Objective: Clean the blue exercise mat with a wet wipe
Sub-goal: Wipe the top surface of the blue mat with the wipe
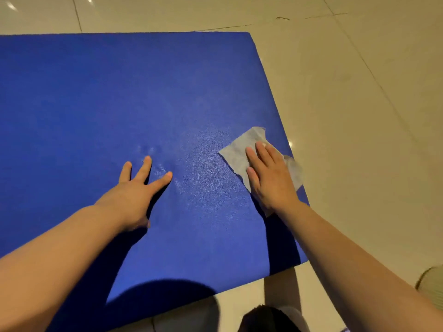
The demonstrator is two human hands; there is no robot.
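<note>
The wipe [242, 152] lay flat under the right hand [271, 178], fingers straight and pressing it onto the mat [119, 92] near its right edge. The left hand [136, 190] rested spread, released, on the mat.

**Open mat to the left and far side, two hands in the near right part**

We see the blue mat [96, 104] lying flat on the tiled floor [359, 92], and its far half and left side carry nothing, so a hand can sweep there freely. Our left hand [136, 192] presses flat near the middle of the mat, fingers spread, and blocks a straight pass from the left towards the right edge. Our right hand [271, 178] lies flat on the wet wipe [236, 152] just beside the right edge, with the wipe hanging slightly over it. Between the two hands we have a bare strip of mat. Beyond the right edge, the floor lies bare.
</note>
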